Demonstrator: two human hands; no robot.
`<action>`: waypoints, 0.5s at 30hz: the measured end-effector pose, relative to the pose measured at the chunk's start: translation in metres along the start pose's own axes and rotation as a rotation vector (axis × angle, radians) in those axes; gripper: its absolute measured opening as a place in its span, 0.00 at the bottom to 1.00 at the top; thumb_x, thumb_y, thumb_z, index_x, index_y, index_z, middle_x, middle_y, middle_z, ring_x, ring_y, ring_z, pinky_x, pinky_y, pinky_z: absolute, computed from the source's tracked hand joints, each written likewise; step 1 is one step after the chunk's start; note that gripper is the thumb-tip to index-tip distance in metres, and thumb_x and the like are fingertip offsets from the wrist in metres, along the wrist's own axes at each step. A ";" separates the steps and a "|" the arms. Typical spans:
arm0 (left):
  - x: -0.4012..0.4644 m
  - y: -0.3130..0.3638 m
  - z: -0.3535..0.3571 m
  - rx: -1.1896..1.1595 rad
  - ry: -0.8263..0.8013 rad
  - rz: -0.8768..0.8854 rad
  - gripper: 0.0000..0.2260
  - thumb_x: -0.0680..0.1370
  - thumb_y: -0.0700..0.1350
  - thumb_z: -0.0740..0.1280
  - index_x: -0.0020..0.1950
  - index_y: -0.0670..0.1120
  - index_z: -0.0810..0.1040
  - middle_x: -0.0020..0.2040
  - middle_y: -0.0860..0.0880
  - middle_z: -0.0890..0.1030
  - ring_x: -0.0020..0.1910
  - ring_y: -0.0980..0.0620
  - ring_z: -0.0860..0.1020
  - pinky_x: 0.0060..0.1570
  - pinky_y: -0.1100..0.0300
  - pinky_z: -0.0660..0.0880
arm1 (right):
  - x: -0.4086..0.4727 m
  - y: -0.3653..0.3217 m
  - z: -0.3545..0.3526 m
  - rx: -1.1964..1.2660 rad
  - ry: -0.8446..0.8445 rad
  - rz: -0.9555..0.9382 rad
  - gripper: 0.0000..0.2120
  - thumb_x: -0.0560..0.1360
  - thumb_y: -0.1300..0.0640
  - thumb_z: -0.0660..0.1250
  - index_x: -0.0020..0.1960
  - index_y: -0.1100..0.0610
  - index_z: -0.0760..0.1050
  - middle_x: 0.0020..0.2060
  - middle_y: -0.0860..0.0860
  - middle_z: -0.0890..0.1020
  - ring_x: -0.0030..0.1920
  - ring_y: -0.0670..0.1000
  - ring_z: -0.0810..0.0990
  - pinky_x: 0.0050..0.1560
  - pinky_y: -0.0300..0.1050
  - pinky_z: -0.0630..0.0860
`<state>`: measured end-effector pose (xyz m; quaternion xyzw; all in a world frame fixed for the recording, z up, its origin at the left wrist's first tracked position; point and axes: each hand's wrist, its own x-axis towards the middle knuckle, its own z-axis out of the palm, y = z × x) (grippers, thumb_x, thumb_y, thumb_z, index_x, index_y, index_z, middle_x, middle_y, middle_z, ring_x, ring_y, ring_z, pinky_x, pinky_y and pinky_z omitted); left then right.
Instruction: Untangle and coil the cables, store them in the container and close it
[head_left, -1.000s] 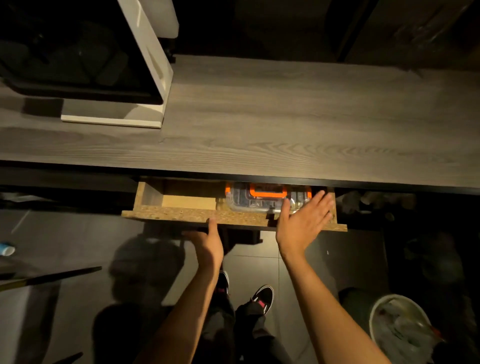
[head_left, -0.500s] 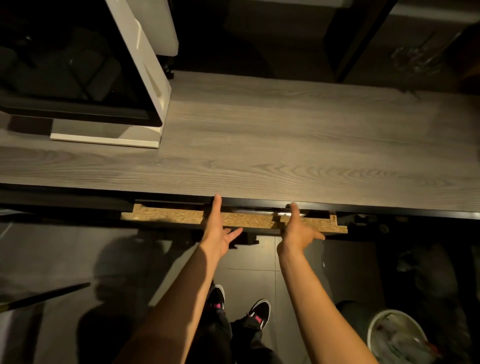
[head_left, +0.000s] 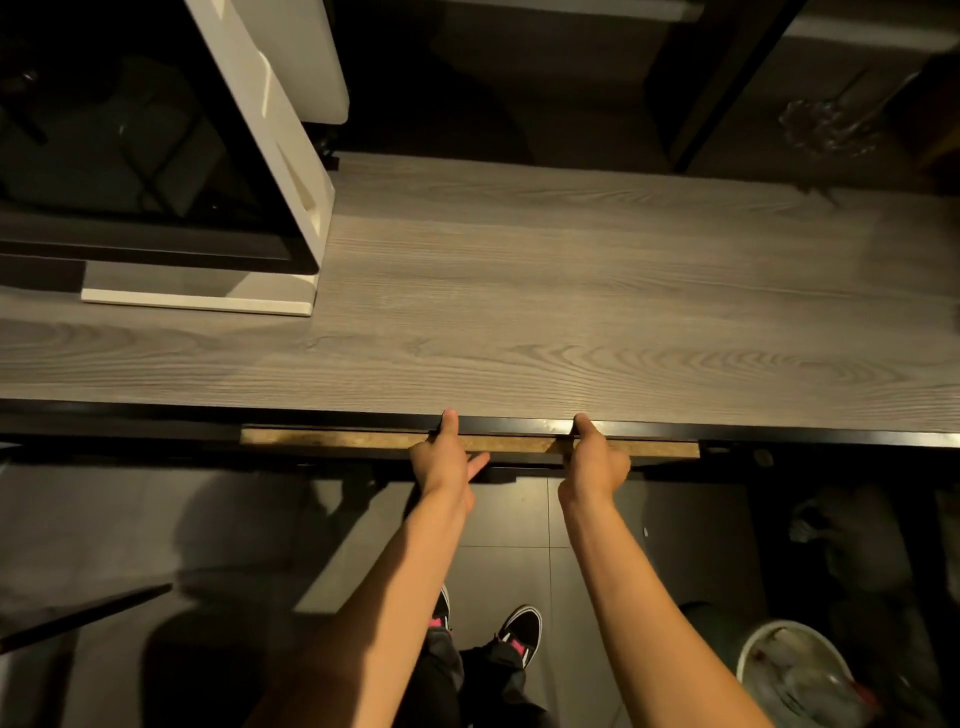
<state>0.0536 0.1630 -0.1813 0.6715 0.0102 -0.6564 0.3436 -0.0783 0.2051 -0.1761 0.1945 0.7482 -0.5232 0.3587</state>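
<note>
The drawer (head_left: 332, 437) under the grey wooden desk (head_left: 571, 312) is pushed almost fully in; only the chipboard top edge of its front shows. My left hand (head_left: 445, 460) presses against the drawer front with a straight finger reaching the desk's edge. My right hand (head_left: 595, 460) presses the front a little to the right in the same way. The clear container with orange latches and the cables are hidden inside the drawer.
A white-framed monitor stand (head_left: 291, 218) stands on the desk at the back left. On the tiled floor below are my shoes (head_left: 519, 631), a white bin (head_left: 795, 675) at the lower right and a dark bar (head_left: 78, 613) at the lower left.
The drawer, open a second ago with the container visible inside, has slid in under the desk. Both hands moved forward with its front.
</note>
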 end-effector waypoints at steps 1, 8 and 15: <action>0.000 0.003 0.001 -0.004 -0.010 0.015 0.22 0.80 0.46 0.69 0.71 0.42 0.67 0.67 0.41 0.74 0.63 0.38 0.77 0.53 0.51 0.81 | 0.002 -0.002 0.001 -0.005 -0.006 -0.011 0.13 0.74 0.58 0.73 0.46 0.59 0.68 0.46 0.54 0.78 0.49 0.54 0.79 0.61 0.53 0.78; -0.002 0.011 -0.003 -0.009 -0.103 0.041 0.26 0.82 0.41 0.66 0.76 0.36 0.60 0.72 0.36 0.69 0.67 0.39 0.75 0.59 0.54 0.77 | 0.002 -0.006 0.002 0.068 -0.106 -0.016 0.11 0.76 0.65 0.69 0.45 0.55 0.67 0.45 0.54 0.77 0.47 0.50 0.78 0.64 0.56 0.77; -0.011 0.042 -0.018 0.687 -0.282 -0.117 0.29 0.83 0.57 0.60 0.73 0.34 0.67 0.66 0.35 0.76 0.60 0.39 0.79 0.52 0.45 0.81 | -0.016 -0.021 -0.010 -0.335 -0.330 0.028 0.11 0.79 0.57 0.66 0.49 0.66 0.78 0.39 0.62 0.82 0.40 0.56 0.82 0.44 0.50 0.83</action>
